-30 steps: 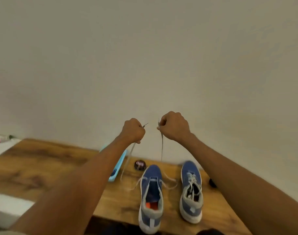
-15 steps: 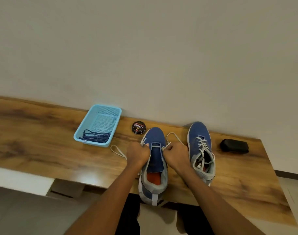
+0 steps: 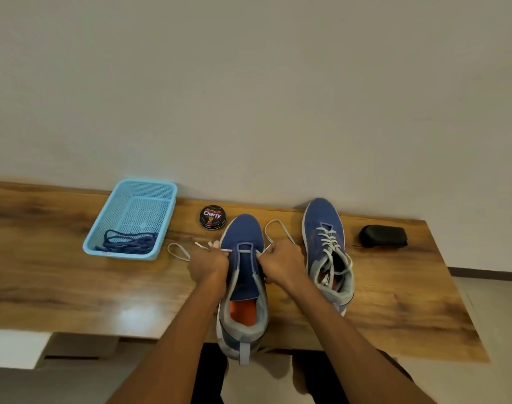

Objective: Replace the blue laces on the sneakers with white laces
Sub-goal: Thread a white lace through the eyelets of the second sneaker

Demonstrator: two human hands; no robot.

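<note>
On the tabletop [image 3: 74,287], both hands pinch the white lace [image 3: 278,228] at the near sneaker [image 3: 243,287]: left grip [image 3: 209,265] clamped left, right grip [image 3: 282,265] right. Blue laces [image 3: 129,242] lie in the basket [image 3: 161,188], far left.

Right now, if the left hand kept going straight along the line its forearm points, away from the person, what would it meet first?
Probably the round polish tin, just beyond the left hand; depth is unclear, and the white lace lies off to the side.

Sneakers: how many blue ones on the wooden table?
2. One blue mesh sneaker sits at the table's near edge between both hands; the other blue sneaker, already laced white, stands to its right.
</note>
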